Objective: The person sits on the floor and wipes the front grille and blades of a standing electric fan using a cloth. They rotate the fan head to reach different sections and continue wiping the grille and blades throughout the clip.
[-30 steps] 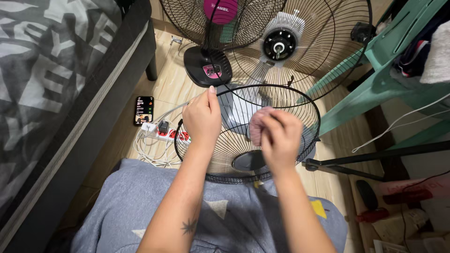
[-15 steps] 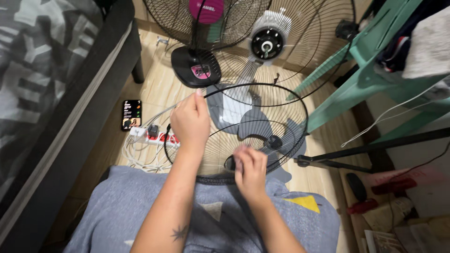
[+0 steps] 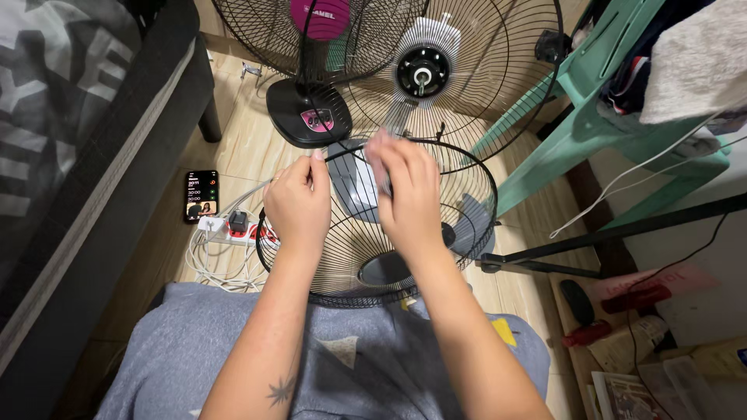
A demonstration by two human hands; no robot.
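Observation:
A round black wire fan grille (image 3: 467, 167) rests tilted on my lap, over my grey shirt. My left hand (image 3: 297, 201) grips the grille's rim at its upper left. My right hand (image 3: 406, 196) lies over the upper wires, fingers closed on a small pinkish cloth (image 3: 378, 154) that is blurred by motion. Grey fan blades (image 3: 348, 183) lie on the floor beneath the grille and show through the wires.
A stripped fan, with its motor hub (image 3: 421, 75) in the rear guard, and a black base (image 3: 308, 115) stand ahead. A phone (image 3: 201, 196) and a power strip (image 3: 233, 228) with white cables lie left, by the bed (image 3: 70, 155). A green chair (image 3: 607, 117) and a black stand leg (image 3: 622, 233) are right.
My right hand has swept with the cloth from the grille's lower centre up to its top rim. My left hand has kept its hold on the rim. The view has shifted slightly.

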